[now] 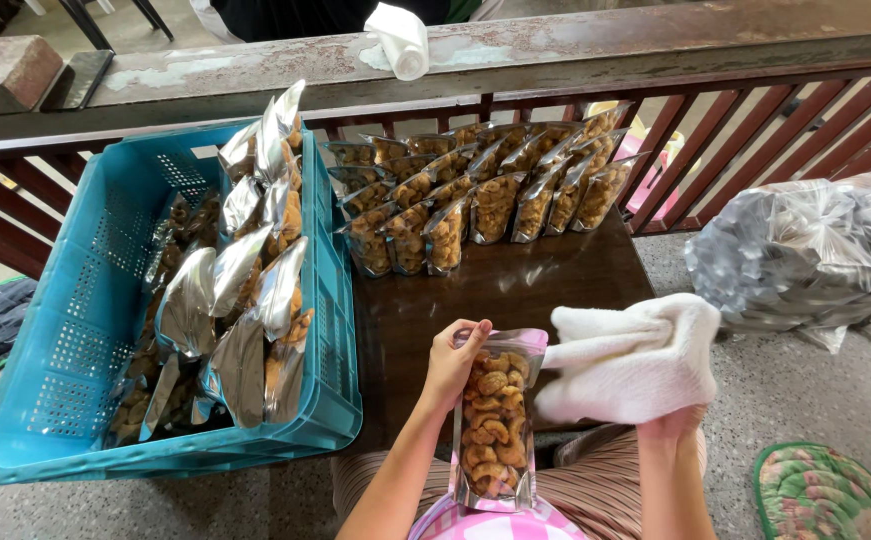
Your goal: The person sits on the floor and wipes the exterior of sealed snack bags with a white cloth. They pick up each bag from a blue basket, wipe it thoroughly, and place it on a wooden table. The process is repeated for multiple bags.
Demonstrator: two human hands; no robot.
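We see the left hand (452,362) closed around the upper left edge of a clear snack pouch (495,420), thumb over the top rim, holding it upright just above the lap at about six o'clock in the view. The pouch is filled with golden-brown fried pieces and has a silvery back. The right hand (670,420) is mostly hidden under a white cloth (633,360) that it grips bunched up, at about four o'clock; the cloth's left end touches the pouch's upper right corner. Both sit at the near edge of a dark wooden table (515,285). Toward twelve o'clock on that table stands a tight cluster of filled pouches (475,195), upright and leaning on each other. At nine o'clock a blue plastic crate (85,320) rests beside the table, holding more pouches (245,280) with their silver backs showing. Beyond the table runs a reddish wooden railing (555,60) with another white cloth (400,40) lying on top. At three o'clock a large clear bag of empty silvery pouches (815,250) lies on the floor.
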